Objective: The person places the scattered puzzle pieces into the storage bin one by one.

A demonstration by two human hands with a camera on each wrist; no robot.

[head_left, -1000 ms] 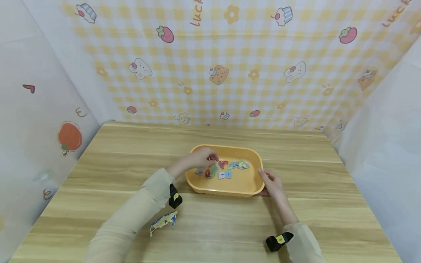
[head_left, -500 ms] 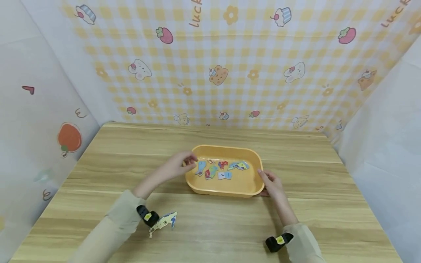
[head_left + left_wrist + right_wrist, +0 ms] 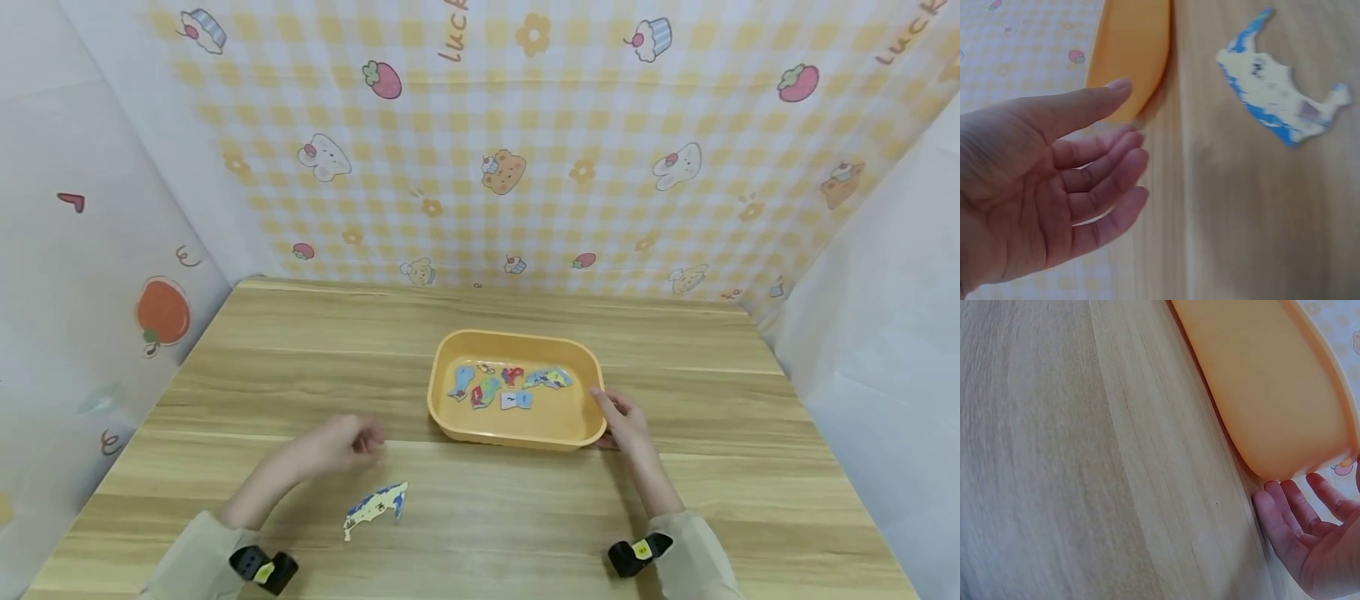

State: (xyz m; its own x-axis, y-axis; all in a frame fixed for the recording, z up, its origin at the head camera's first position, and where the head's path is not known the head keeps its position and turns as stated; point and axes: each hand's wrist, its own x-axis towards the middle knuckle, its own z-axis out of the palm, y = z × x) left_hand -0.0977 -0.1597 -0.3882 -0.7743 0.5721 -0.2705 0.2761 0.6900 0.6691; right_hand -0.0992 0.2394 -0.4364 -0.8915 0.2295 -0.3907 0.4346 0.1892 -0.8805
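A yellow plastic tray (image 3: 517, 436) stands mid-table with several small coloured puzzle pieces (image 3: 510, 387) lying in it. My right hand (image 3: 621, 419) holds the tray's near right corner, thumb at the rim and fingers (image 3: 1285, 519) against its outer wall (image 3: 1272, 381). My left hand (image 3: 341, 443) hovers over the table left of the tray, fingers (image 3: 1104, 187) loosely bent and the palm empty. A blue-and-white animal-shaped puzzle piece (image 3: 375, 506) lies flat on the wood just in front of that hand; it also shows in the left wrist view (image 3: 1279, 100), beside the tray's end (image 3: 1132, 56).
The wooden table (image 3: 300, 367) is walled in by a yellow checked cartoon backdrop (image 3: 502, 167) at the back and white sheets on both sides. Black wrist cameras (image 3: 637, 554) sit on both sleeves near the front edge.
My left hand has pulled out of the tray, moving left and toward me, and now hangs empty near the loose puzzle piece. The right hand and the tray have stayed put.
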